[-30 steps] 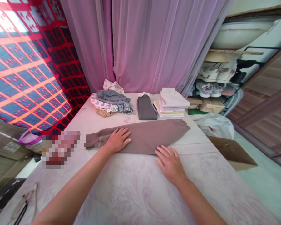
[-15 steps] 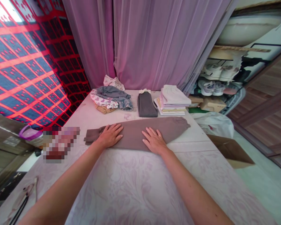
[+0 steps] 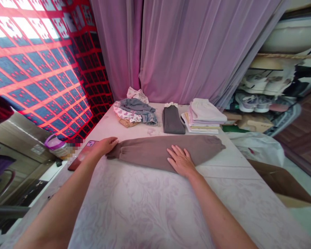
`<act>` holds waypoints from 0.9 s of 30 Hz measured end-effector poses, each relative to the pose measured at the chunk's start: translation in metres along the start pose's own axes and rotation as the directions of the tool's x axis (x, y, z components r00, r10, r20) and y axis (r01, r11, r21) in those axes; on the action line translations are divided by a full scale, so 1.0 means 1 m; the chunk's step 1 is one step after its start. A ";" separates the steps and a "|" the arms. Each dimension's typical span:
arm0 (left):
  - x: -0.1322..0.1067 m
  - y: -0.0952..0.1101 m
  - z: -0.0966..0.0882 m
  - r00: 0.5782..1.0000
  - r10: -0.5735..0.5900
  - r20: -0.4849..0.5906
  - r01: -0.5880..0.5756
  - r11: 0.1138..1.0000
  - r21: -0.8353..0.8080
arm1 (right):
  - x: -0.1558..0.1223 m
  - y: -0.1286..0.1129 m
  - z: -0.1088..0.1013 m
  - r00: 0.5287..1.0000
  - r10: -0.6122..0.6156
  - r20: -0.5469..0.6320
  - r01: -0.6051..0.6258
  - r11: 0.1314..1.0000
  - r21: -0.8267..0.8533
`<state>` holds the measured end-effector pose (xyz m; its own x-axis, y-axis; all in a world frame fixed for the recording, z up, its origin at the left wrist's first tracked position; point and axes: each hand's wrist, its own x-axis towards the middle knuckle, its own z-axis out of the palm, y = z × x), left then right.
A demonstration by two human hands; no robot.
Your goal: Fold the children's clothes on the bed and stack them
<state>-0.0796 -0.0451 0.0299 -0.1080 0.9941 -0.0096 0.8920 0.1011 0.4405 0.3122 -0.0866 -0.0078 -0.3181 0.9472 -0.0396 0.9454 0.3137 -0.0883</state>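
One brown garment (image 3: 150, 152) lies flat across the table (image 3: 134, 211); the right hand (image 3: 180, 162) rests on it, grip wide, while the left hand (image 3: 108, 145) is at its cuffed end, grip state not determinable. Behind it are one clothes heap (image 3: 137, 108), one folded grey garment (image 3: 173, 121) and one folded stack (image 3: 206, 114). Containers: one purple-rimmed tub (image 3: 57, 144) and one open cardboard box (image 3: 281, 178), contents indistinct

brown garment (image 3: 150, 150) lies flat — left hand (image 3: 107, 145) at its cuffed end, right hand (image 3: 181, 162) spread on top
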 end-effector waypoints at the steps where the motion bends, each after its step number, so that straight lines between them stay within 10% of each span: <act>1: 0.000 -0.005 -0.001 0.999 -0.024 0.023 0.025 0.999 -0.021 | 0.000 0.000 0.001 1.000 -0.001 -0.005 0.001 1.000 0.000; 9: -0.006 -0.010 -0.004 0.981 -0.065 0.185 0.120 0.946 -0.302 | 0.000 0.002 0.006 0.998 -0.011 -0.058 0.011 1.000 -0.003; 20: -0.002 -0.001 -0.016 0.935 -0.166 0.315 0.193 0.980 -0.057 | 0.000 0.001 0.005 0.998 -0.006 -0.070 0.007 1.000 0.017; 27: -0.006 0.004 -0.020 0.918 -0.159 0.363 0.237 0.954 -0.182 | 0.001 0.003 0.007 0.998 -0.007 -0.066 0.008 1.000 0.019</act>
<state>-0.0840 -0.0519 0.0492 -0.0819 0.9108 -0.4046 0.7457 0.3254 0.5814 0.3142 -0.0857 -0.0151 -0.3194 0.9472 0.0264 0.9412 0.3204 -0.1071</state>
